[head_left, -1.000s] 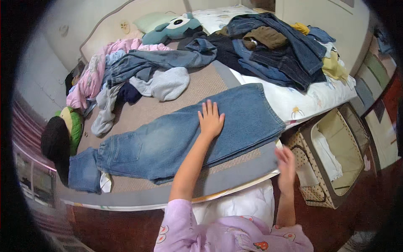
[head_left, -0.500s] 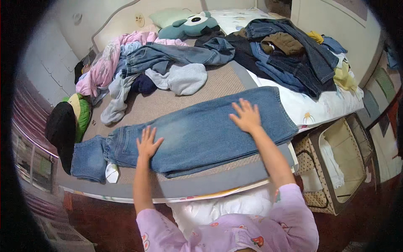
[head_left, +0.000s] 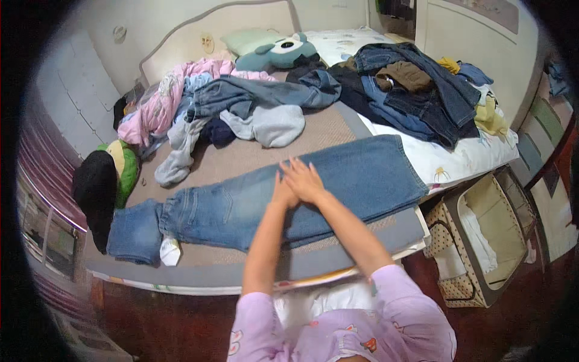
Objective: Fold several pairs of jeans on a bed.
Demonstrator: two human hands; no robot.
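Blue jeans [head_left: 356,175], folded lengthwise, lie flat across the near side of the bed, waistband to the left and hems to the right. My right hand [head_left: 304,181] rests around the middle of the legs, fingers stretched out. Close against it and partly covered by it, my left hand [head_left: 284,192] lies on the denim, its visible fingers extended. Neither hand grips anything. A smaller folded denim piece [head_left: 135,234] adjoins the waistband, with a small white item [head_left: 170,252] beside it.
A grey hoodie-like garment [head_left: 274,125], more jeans [head_left: 247,93] and pink clothing [head_left: 158,111] lie heaped behind. Dark denim [head_left: 434,102] is piled at the far right. A black and green plush [head_left: 95,181] sits left. An open fabric storage box [head_left: 453,265] stands beside the bed.
My left hand has slid right and my right hand has moved left along the jeans, so both now meet near the middle. The view has also shifted slightly.
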